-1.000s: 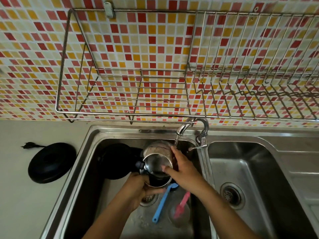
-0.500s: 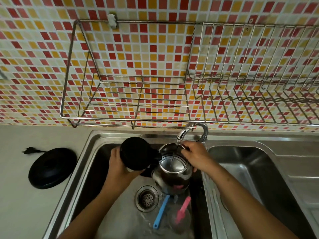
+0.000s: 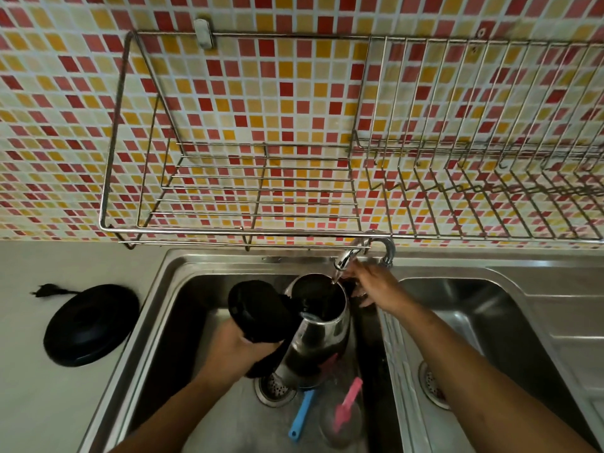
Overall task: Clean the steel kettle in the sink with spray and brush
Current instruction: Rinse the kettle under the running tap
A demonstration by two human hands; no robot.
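Blue brush handle lies at the near edge of the left sink basin. Beyond it we see the left hand gripping the steel kettle upright under the tap; the right hand, fingers loosely curled, rests beside the spout.

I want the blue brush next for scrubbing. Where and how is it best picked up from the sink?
Grip the blue brush by its free handle end, the near end with the hanging hole, coming from above and from the near side. Its far end runs under the steel kettle, so the head is hidden; a pull toward you should probably free it. The pink brush lies just beside it.
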